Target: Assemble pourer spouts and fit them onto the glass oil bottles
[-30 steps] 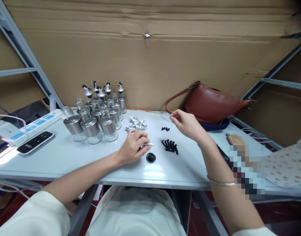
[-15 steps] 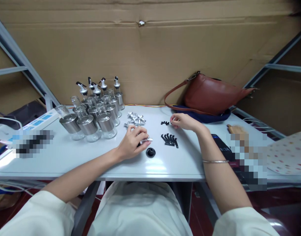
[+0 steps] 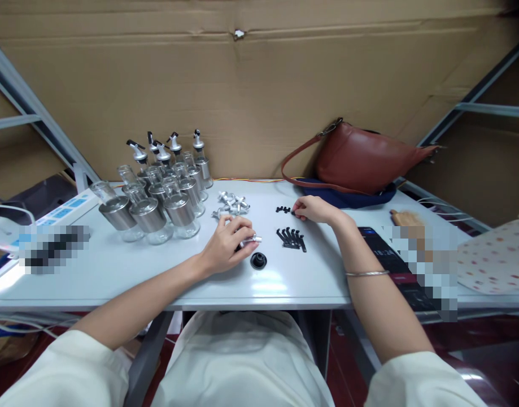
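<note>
gripping a silver spout [image 3: 254,239] in the closed left hand [image 3: 229,244] near the front edge of the bench [image 3: 115,265]; pinching a small black piece [image 3: 292,212] with the right hand [image 3: 316,209], behind black stoppers [image 3: 291,238].

Soft, even light; wide-angle view, sharp at centre.
Glare lies on the glossy white desk [image 3: 263,287] at lower centre; the left hand [image 3: 229,244] casts a faint shadow. Grey metal shelf rails [image 3: 26,102] lean at the frame edges; the upper right corner darkens.
</note>
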`<state>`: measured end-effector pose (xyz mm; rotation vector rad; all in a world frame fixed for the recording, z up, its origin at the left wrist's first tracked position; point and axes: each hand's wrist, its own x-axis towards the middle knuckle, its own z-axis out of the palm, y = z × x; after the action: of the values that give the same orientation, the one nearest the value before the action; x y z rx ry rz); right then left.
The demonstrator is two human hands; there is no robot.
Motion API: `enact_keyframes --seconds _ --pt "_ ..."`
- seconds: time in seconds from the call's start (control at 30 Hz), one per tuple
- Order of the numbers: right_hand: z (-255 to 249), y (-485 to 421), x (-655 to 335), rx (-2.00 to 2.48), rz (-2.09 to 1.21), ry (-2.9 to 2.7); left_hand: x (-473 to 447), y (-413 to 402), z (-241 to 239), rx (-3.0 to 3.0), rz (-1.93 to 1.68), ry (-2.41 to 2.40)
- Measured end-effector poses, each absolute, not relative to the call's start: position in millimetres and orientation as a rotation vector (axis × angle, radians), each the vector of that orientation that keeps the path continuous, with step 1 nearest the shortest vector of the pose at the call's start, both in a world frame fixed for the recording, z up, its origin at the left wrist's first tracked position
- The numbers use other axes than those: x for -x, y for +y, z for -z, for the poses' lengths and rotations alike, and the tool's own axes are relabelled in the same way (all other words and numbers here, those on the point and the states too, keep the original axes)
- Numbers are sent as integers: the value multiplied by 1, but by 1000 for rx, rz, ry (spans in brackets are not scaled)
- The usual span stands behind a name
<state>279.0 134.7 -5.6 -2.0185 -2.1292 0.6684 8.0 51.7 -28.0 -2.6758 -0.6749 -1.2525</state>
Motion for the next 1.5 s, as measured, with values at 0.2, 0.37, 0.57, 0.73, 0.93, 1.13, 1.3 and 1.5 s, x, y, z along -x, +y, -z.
enact_keyframes --seconds 0.2,0.37,0.57,0.73,0.93,1.13,1.3,1.5 --pt "11 138 -277 2026 -544 -2198 -8 52 28 2684 1257 -671" --pt "9 138 -274 2040 -457 -2190 -8 52 28 2684 1254 -673" --pt "6 135 -272 2011 -358 -2171 -7 52 28 2698 1232 -705" --pt "3 131 -266 2054 -386 -2178 -7 52 29 2714 1224 -710" --pt "2 129 -265 2095 -331 -2220 -7 52 29 2717 1228 -709" --pt "5 131 -266 2087 -292 -2219 -7 52 29 2727 1198 -739" --pt "5 130 -267 2067 -281 -2197 -7 52 29 2732 1216 -724" --pt "-1 128 -272 1965 -421 -2103 -7 51 28 2701 1245 -681"
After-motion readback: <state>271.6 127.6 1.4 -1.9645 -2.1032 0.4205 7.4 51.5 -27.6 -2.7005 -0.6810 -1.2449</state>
